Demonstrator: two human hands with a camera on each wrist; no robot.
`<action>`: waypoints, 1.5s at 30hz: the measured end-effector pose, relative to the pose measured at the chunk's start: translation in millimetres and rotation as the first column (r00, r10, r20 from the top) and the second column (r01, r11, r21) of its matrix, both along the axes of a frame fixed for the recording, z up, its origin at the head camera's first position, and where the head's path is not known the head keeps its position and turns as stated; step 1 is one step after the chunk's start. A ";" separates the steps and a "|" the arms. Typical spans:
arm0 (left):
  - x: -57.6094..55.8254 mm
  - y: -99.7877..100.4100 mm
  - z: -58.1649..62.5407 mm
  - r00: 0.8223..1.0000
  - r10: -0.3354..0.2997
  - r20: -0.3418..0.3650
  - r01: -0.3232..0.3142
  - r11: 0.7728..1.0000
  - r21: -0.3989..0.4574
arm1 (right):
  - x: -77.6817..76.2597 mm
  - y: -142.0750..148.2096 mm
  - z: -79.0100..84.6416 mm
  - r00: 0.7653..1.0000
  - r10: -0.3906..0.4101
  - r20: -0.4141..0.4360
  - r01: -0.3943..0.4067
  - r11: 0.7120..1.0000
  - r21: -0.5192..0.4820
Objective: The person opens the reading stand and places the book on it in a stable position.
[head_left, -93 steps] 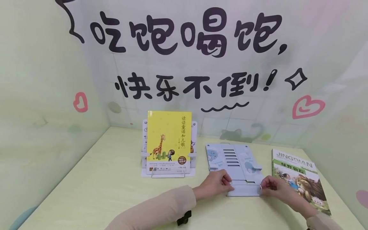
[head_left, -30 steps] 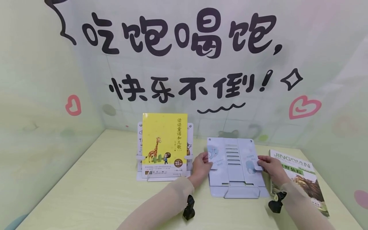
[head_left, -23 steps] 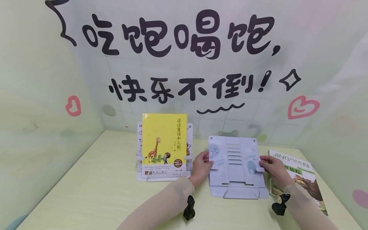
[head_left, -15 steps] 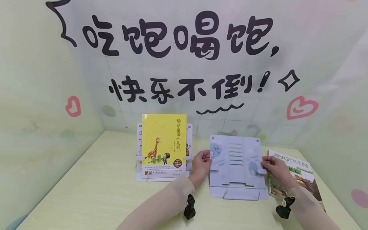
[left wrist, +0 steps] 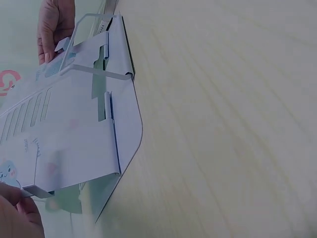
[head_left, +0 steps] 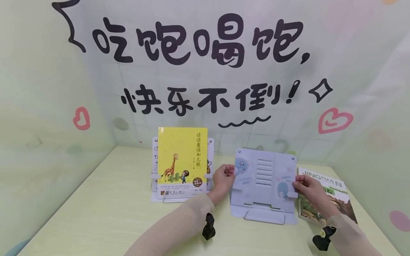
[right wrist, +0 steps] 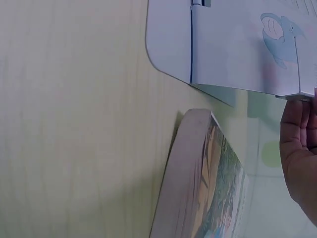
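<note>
A pale blue book stand (head_left: 246, 193) with slots and elephant pictures stands propped at a slant on the table, its wire page-holder (head_left: 264, 216) folded out at the front. My left hand (head_left: 224, 177) pinches the left edge of its back plate. On the other side my right hand (head_left: 311, 192) pinches the right edge near the small side clip. In the left wrist view, the plate (left wrist: 74, 129) leans above its base, fingers gripping both sides. The right wrist view shows the stand's corner (right wrist: 233, 54) held close above a thick book (right wrist: 218, 183).
To the left, a yellow book (head_left: 182, 160) leans upright on a white book stand (head_left: 210, 149). A green-and-white book (head_left: 330, 202) lies flat right of the blue stand, partly behind my right hand. A printed backdrop (head_left: 179, 71) closes off the rear.
Both hands have gone from the front wire holder to the plate's side edges. The plate has tilted up, and the stand has turned slightly, its right side shifting right and nearer.
</note>
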State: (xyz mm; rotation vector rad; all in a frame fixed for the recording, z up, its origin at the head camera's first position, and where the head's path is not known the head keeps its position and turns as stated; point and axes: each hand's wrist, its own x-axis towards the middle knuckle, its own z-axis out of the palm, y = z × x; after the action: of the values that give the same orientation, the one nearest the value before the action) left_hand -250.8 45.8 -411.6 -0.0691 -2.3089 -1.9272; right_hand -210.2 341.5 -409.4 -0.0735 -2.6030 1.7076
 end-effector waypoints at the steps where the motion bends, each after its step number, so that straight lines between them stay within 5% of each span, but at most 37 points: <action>1: -0.4 -0.5 1.7 1.000 -0.003 -0.004 0.003 1.000 -0.005 | 1.7 -0.8 0.1 1.000 -0.009 -0.009 0.009 1.000 0.007; 10: -6.5 -3.7 15.7 0.998 -0.012 -0.059 0.010 1.000 -0.026 | 17.0 -11.3 -1.5 0.992 -0.086 -0.096 0.087 0.996 -0.001; 19: -18.6 5.0 45.1 0.970 -0.044 -0.240 0.061 0.996 0.065 | 27.4 -20.3 -4.1 0.978 -0.132 -0.164 0.124 0.991 -0.059; 26: -14.9 27.2 63.1 0.918 -0.198 -0.345 0.197 0.980 -0.037 | 34.4 -30.9 -8.1 0.964 -0.180 -0.195 0.134 0.964 -0.230; 33: -4.1 46.0 76.6 0.857 -0.323 -0.402 0.291 0.946 -0.141 | 39.9 -47.0 -6.6 0.956 -0.240 -0.170 0.193 0.949 -0.251; 39: -1.0 55.4 81.7 0.795 -0.375 -0.477 0.253 0.919 -0.301 | 48.5 -59.7 -3.8 0.947 -0.261 -0.186 0.211 0.945 -0.251; 45: -0.4 59.2 85.5 0.739 -0.453 -0.499 0.188 0.850 -0.492 | 54.3 -67.5 -3.5 0.933 -0.283 -0.221 0.256 0.956 -0.144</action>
State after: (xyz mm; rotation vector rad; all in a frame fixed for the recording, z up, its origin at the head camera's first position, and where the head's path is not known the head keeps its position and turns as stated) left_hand -251.2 105.1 -326.1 -1.0465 -2.2692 -1.1975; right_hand -155.9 274.0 -412.9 -0.2040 -2.2071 1.6501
